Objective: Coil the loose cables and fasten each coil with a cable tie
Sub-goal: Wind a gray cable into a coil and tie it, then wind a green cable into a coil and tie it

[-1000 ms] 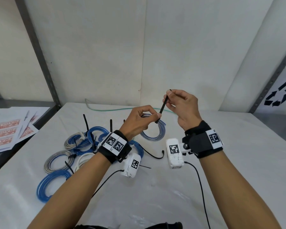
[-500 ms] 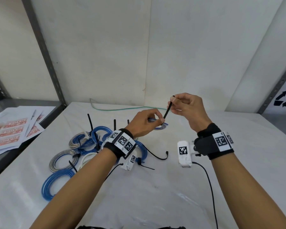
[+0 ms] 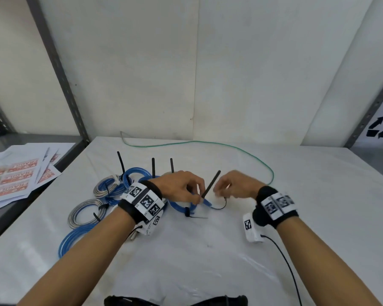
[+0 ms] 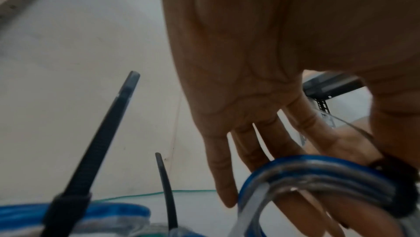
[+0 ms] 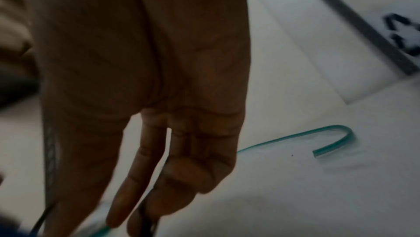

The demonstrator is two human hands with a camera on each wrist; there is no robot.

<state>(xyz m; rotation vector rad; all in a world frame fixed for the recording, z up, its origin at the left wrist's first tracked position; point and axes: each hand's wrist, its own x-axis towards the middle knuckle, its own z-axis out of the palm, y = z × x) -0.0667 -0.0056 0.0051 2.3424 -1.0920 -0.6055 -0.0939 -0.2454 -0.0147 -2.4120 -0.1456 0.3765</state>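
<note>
While the left hand (image 3: 181, 186) pinches the blue coil (image 3: 187, 205) and its black cable tie (image 3: 210, 184) just above the table (image 3: 208, 261), the right hand (image 3: 234, 184), fingers loosely extended, seems to hold nothing beside the tie's upright tail.

The head camera looks down and forward over the white worktop (image 3: 208, 261) toward the far wall. Each wrist camera sits very close under its palm, facing along the fingers. All three views share the loose green cable (image 3: 248, 151) (image 4: 141, 195) (image 5: 329, 136).
</note>
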